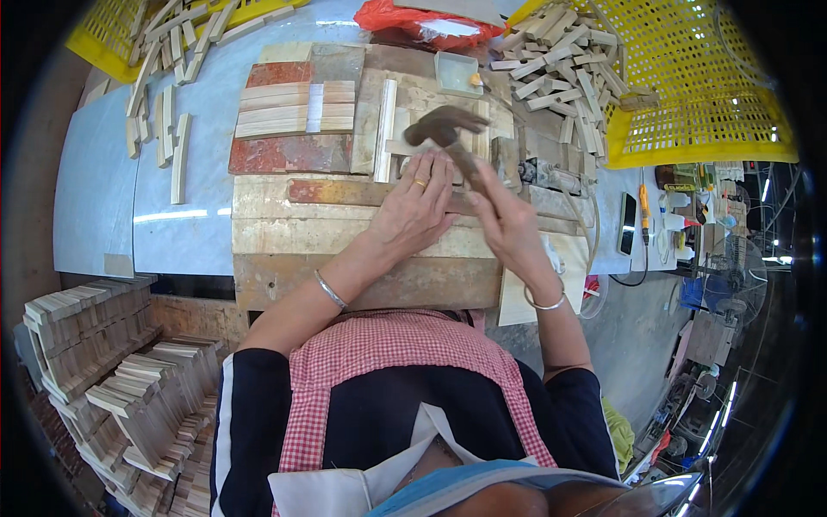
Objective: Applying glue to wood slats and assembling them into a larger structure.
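Observation:
My right hand (508,220) is closed around the handle of a claw hammer (444,129), whose slightly blurred head is over the work, just beyond my left fingertips. My left hand (418,198), with a ring on one finger, presses down with its fingers together on a short wooden strip (398,148); part of that strip is hidden under the fingers and hammer. Beside it a pale upright strip (386,129) lies on the worn wooden work board (293,211). A reddish-brown wooden bar (332,191) runs across the board, nearer to me, toward my left wrist.
Left of the work, a row of flat wooden strips (276,112) lies on a red block. A small clear tray (457,73) stands behind. Loose wood pieces (560,69) pile by a yellow basket (698,103) at right. Stacked wood (155,388) stands low on the left.

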### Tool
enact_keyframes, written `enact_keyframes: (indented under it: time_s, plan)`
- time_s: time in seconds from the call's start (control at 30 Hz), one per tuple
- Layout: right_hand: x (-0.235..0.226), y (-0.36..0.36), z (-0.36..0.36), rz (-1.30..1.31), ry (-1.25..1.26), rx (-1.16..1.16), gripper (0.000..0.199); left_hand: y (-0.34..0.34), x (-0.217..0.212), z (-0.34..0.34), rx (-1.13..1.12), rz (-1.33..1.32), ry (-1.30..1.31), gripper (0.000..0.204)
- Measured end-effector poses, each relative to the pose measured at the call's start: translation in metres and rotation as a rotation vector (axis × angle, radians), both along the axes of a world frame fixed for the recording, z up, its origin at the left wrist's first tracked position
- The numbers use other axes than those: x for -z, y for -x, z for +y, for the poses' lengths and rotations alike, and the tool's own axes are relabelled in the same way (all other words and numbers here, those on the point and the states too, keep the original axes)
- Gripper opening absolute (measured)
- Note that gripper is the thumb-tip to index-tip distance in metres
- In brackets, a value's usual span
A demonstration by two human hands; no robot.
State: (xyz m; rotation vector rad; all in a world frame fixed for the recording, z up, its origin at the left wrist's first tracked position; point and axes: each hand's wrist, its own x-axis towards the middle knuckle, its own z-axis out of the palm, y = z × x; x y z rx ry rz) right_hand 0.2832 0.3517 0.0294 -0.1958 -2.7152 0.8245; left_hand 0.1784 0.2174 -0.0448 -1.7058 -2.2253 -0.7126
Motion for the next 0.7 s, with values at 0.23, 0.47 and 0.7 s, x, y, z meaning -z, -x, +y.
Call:
enact_keyframes:
  time_s: [0.23, 0.47, 0.7]
  plan:
    - [-0.035, -0.041, 0.03, 0.003, -0.005, 0.3, 0.045, 0.006, -0.002, -0.001, -0.008, 0.025, 0.014, 0.074]
    - [-0.02, -0.115, 0.089, 0.069, -0.137, 0.565, 0.043, 0.002, -0.007, 0.002, 0.01, 0.027, 0.043, 0.074]
    - [0.011, -0.204, 0.156, 0.001, -0.231, 0.951, 0.034, 0.032, -0.027, 0.026, 0.029, -0.146, 0.024, 0.039]
